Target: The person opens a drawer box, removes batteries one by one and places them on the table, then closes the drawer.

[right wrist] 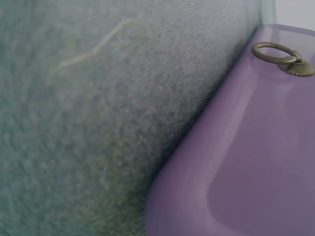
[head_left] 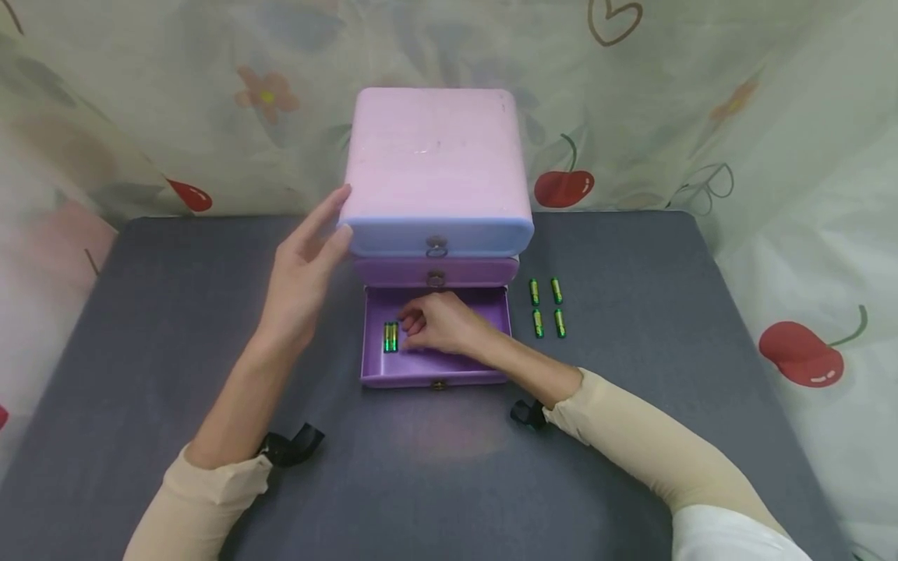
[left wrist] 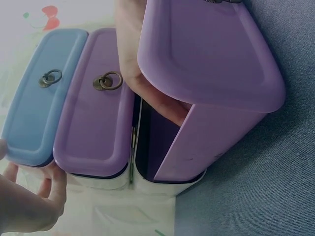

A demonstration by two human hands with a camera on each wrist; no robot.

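Note:
A pink box with small drawers (head_left: 436,156) stands on the table, its bottom purple drawer (head_left: 463,378) pulled out. Two green and gold batteries (head_left: 390,337) lie side by side near that drawer's left wall. My right hand (head_left: 445,323) reaches down into the drawer just right of them, fingers loosely bent, with nothing visible between them. Against the left side of the box rests my left hand (head_left: 298,280), its fingertips at the edge of the blue top drawer (left wrist: 44,98). In the right wrist view only the purple drawer front (right wrist: 266,147) and tabletop show; the hand is hidden.
Several more green batteries (head_left: 559,323) lie on the grey tabletop (head_left: 631,374) right of the open drawer. The middle purple drawer (head_left: 393,272) is closed. Ring pulls hang on the drawer fronts. A patterned curtain (head_left: 666,117) hangs behind the table.

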